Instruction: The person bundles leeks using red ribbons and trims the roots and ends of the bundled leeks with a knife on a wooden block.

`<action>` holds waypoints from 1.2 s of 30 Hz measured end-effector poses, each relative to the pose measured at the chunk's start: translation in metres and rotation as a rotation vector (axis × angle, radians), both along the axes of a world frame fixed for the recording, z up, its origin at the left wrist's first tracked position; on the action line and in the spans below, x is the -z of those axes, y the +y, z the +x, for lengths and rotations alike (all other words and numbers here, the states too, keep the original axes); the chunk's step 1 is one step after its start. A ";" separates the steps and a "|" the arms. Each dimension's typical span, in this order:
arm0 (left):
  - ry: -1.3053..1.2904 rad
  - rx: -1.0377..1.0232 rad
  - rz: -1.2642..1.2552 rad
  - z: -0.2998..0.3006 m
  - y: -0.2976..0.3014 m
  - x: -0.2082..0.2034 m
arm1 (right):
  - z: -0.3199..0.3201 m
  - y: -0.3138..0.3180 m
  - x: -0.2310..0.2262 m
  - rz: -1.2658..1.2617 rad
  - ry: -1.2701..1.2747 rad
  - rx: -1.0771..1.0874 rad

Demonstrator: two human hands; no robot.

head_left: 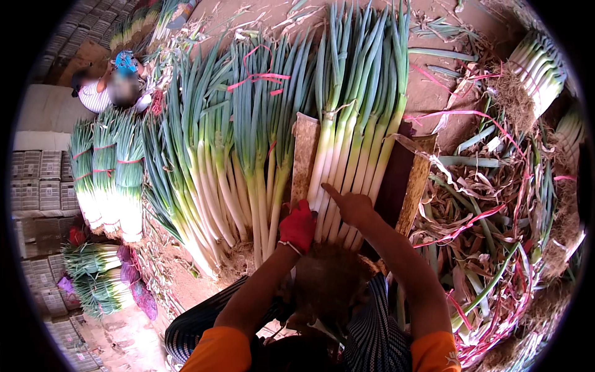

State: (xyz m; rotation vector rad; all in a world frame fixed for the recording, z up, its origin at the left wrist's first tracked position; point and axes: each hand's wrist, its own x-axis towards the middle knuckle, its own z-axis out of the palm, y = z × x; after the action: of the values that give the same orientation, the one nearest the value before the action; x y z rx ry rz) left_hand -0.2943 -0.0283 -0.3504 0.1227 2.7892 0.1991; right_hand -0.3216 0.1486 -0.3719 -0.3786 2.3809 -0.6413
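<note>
In front of me, a row of long green onions [347, 155] lies between two upright wooden boards, the left board [305, 152] and the right board [414, 186]. Their white stalks point toward me, and the leaves fan out away from me. My left hand [299, 227], in a red glove, rests at the stalks' lower left, by the near end of the left board; its fingers are mostly hidden. Bare and with the index finger stretched out, my right hand [354, 209] lies over the white stalks, its fingertip at one of them. The brown root ends [331, 257] face my lap.
A large pile of loose green onions [211, 167] lies to the left. Tied bundles [105, 167] stand farther left, near a seated person [108, 90]. Dry leaves and pink ties [477, 223] litter the right side. Another bundle [536, 74] lies at the far right.
</note>
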 end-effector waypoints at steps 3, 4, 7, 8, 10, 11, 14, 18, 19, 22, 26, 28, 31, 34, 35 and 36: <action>-0.069 0.015 -0.041 -0.001 -0.001 0.006 | -0.001 -0.014 0.004 -0.080 0.139 0.075; -0.114 0.022 -0.069 -0.003 -0.001 0.007 | -0.004 -0.016 -0.004 -0.105 0.168 0.073; -0.124 0.058 -0.143 -0.006 0.004 0.005 | -0.007 -0.024 0.009 -0.114 0.174 0.012; -0.081 0.087 -0.111 -0.004 0.000 0.005 | -0.008 -0.026 0.013 -0.104 0.153 0.003; -0.066 0.140 -0.007 0.000 -0.008 -0.007 | -0.011 -0.027 0.004 -0.068 0.080 -0.034; -0.058 0.165 0.045 0.002 -0.014 -0.015 | -0.013 -0.027 0.000 -0.051 0.044 -0.054; 0.051 0.090 0.511 -0.012 -0.042 -0.030 | -0.016 -0.019 0.000 -0.042 -0.005 -0.032; 0.202 -0.440 0.552 -0.030 -0.121 -0.022 | -0.019 -0.021 -0.005 -0.013 -0.064 -0.020; 0.207 -0.471 0.446 -0.031 -0.141 -0.019 | -0.020 -0.022 -0.008 -0.018 -0.062 -0.027; 0.014 -0.466 0.074 -0.024 -0.172 -0.004 | -0.019 -0.023 -0.015 -0.005 -0.067 -0.034; -0.107 -0.320 -0.151 -0.010 -0.173 0.026 | -0.013 -0.024 -0.002 -0.035 0.015 -0.011; -0.170 -0.392 -0.028 -0.019 -0.178 0.028 | -0.013 -0.025 -0.002 -0.053 0.040 0.008; 0.039 -0.550 0.272 -0.024 -0.178 0.019 | -0.014 -0.024 -0.010 -0.036 -0.053 0.019; 0.088 -0.814 0.832 -0.040 -0.156 -0.011 | -0.010 -0.024 0.000 -0.062 0.003 0.027; 0.073 -0.857 0.944 -0.053 -0.115 -0.051 | -0.010 -0.020 0.004 -0.047 -0.002 0.037; 0.080 -0.821 0.997 -0.060 -0.099 -0.071 | -0.010 -0.022 0.003 -0.043 -0.001 0.034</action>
State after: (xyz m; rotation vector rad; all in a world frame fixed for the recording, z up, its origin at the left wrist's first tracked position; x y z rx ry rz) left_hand -0.3542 -0.1270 -0.2797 -0.7886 2.3524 1.7499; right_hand -0.3319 0.1267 -0.3750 -0.3576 2.3805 -0.7094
